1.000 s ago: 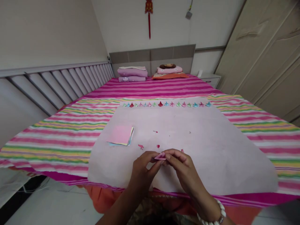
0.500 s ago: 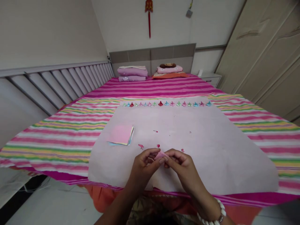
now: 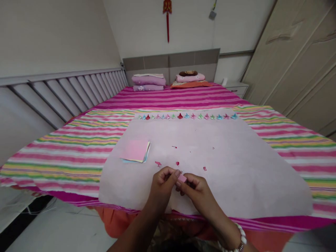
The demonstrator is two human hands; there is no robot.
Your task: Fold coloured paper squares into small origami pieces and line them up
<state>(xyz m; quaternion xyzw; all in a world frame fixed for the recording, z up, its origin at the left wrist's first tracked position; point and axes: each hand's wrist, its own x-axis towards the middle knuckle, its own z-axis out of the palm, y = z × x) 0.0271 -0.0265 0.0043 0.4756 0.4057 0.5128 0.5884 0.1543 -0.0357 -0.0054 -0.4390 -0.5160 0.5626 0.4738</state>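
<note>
A small folded piece of pink paper (image 3: 182,178) is pinched between both hands, just above the near part of a large pale sheet (image 3: 223,185). My left hand (image 3: 165,180) is closed on its upper left side, thumb on top. Thumb and fingers of my right hand (image 3: 194,185) grip its lower right side; a white bracelet circles that wrist. The fingers hide part of the folds. Left of the hands lies a stack of square coloured paper (image 3: 135,150), pink on top. Small red scraps (image 3: 158,163) lie just beyond my hands.
Along the sheet's far edge runs a row of small folded paper shapes (image 3: 180,116) in several colours. The sheet lies on a striped bedspread (image 3: 60,148). Folded bedding (image 3: 148,81) sits by the headboard (image 3: 147,64). A slatted rail (image 3: 65,78) stands left, a wardrobe (image 3: 296,63) right.
The pink paper has gone from a pointed shape to a small rectangular one between my fingers. My right hand has shifted slightly lower and toward me.
</note>
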